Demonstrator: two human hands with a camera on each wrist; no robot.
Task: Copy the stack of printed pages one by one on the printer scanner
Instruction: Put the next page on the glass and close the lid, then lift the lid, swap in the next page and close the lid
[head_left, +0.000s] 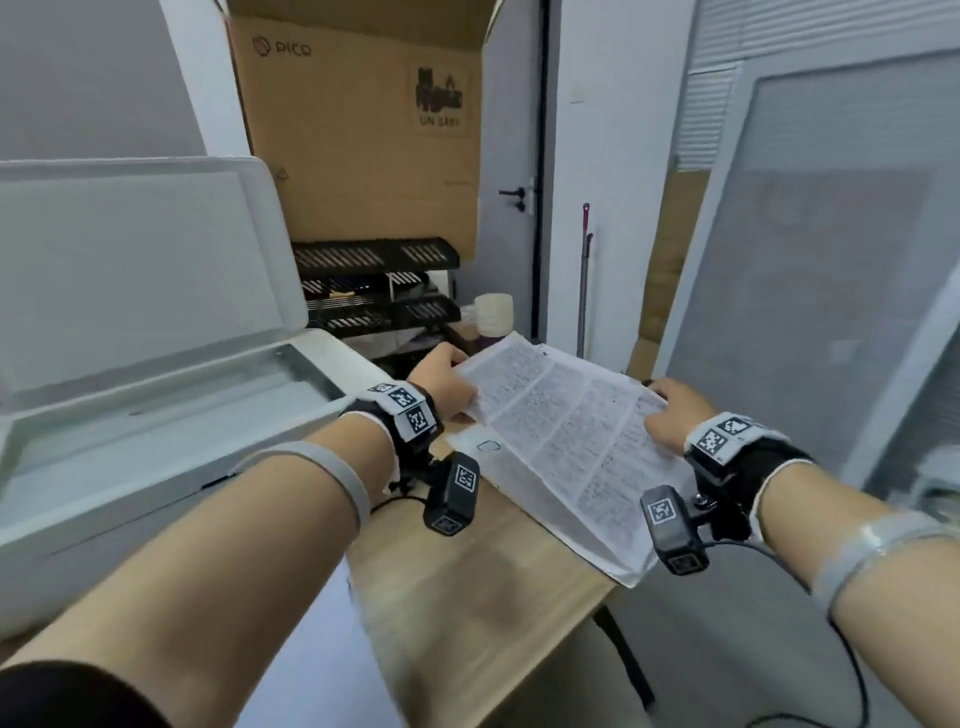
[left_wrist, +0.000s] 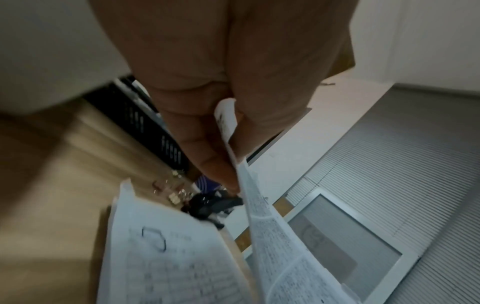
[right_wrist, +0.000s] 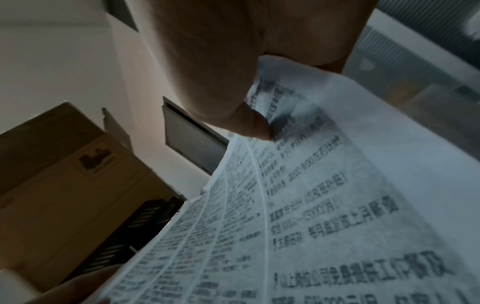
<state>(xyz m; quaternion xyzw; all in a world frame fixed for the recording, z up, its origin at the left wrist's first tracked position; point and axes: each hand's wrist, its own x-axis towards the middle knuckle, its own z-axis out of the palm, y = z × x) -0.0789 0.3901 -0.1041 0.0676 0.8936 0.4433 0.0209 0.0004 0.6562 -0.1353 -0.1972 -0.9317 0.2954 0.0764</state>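
A printed page covered in dense columns of text is lifted above the stack of pages on the wooden desk. My left hand pinches its left edge; the left wrist view shows thumb and finger pinching the page over the stack. My right hand holds the right edge, thumb pressed onto the page. The white printer stands to the left with its scanner lid raised and the glass bare.
A large cardboard box stands behind a black mesh paper tray rack. A stack of paper cups sits at the desk's far end. A door and a glass partition lie to the right. The wooden desk ends near me.
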